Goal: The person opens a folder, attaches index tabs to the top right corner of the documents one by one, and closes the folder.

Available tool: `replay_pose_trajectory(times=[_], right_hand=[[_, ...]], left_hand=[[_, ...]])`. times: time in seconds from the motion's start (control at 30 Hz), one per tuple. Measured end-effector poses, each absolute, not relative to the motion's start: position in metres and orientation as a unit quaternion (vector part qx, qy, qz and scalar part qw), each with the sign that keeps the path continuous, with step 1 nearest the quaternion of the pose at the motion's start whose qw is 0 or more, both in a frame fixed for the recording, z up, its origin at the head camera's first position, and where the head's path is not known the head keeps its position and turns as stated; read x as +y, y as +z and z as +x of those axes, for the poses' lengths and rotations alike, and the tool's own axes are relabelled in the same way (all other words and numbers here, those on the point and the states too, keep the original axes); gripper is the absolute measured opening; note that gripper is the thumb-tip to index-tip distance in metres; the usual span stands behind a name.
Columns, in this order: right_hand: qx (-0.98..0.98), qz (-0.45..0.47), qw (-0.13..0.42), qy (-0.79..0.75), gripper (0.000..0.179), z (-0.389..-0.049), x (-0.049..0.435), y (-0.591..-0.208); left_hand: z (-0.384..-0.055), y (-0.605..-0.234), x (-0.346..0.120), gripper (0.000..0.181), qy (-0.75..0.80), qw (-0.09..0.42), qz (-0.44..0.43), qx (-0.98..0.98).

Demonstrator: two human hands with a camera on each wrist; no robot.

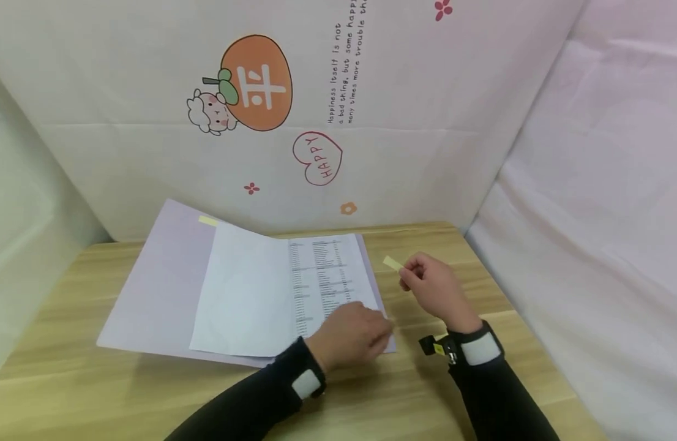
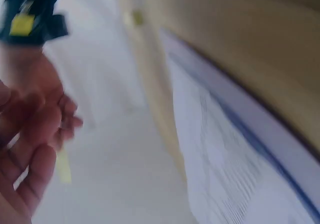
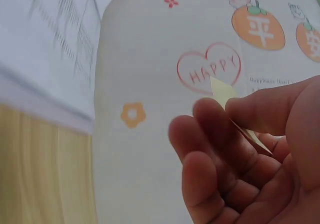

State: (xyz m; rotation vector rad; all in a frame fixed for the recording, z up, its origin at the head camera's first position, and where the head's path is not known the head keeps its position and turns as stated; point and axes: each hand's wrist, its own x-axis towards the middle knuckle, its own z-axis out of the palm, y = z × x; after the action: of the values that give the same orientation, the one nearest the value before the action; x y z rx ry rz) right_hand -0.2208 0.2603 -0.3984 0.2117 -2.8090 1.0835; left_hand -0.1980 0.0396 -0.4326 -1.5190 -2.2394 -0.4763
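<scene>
- Lavender folder (image 1: pixel 151 294) open on the table (image 1: pixel 96 398), yellow tab (image 1: pixel 208 220) at its page's (image 1: pixel 245 294) top.
- Your left hand (image 1: pixel 349 337), fingers loosely bent, empty, over its right edge.
- Right of it, a yellow strip (image 1: pixel 392 263) pinched by your right hand (image 1: pixel 437 291).

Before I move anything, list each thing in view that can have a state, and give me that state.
Purple folder, open.
Left page, turned to the left, no print visible.
Right page, printed side up, partly covered.
Upper yellow strip, jutting past the left page's top corner.
Loose yellow strip, pinched.
Right hand, pinching that strip.
Left hand, fingers loosely curled, nothing visible in it; contact unclear.
</scene>
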Motion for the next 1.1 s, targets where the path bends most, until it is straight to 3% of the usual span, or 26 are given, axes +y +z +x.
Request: replay_pose_trajectory(times=[0.13,0.23,0.5,0.67,0.9,1.1], right_hand=[[-0.92,0.092,0.074,0.374,0.01,-0.228,0.235,-0.397],[-0.911,0.106,0.084,0.389,0.008,-0.227,0.216,-0.396],[-0.885,0.206,0.091,0.408,0.006,-0.214,0.173,-0.393],[-0.872,0.246,0.095,0.412,0.007,-0.209,0.161,-0.392],[-0.862,0.251,0.079,0.432,0.007,-0.206,0.16,-0.392],[-0.79,0.236,0.042,0.565,0.008,-0.209,0.161,-0.401]], left_hand=[[-0.207,-0.429,0.009,0.009,-0.297,0.264,-0.412,-0.82],[-0.212,-0.422,-0.008,0.01,-0.357,0.267,-0.317,-0.837],[-0.213,-0.411,-0.037,0.019,-0.477,0.164,-0.172,-0.846],[-0.209,-0.408,-0.042,0.018,-0.547,0.094,-0.142,-0.819],[-0.207,-0.408,-0.04,0.013,-0.577,0.055,-0.126,-0.805],[-0.206,-0.406,-0.04,0.018,-0.659,0.004,-0.098,-0.745]])
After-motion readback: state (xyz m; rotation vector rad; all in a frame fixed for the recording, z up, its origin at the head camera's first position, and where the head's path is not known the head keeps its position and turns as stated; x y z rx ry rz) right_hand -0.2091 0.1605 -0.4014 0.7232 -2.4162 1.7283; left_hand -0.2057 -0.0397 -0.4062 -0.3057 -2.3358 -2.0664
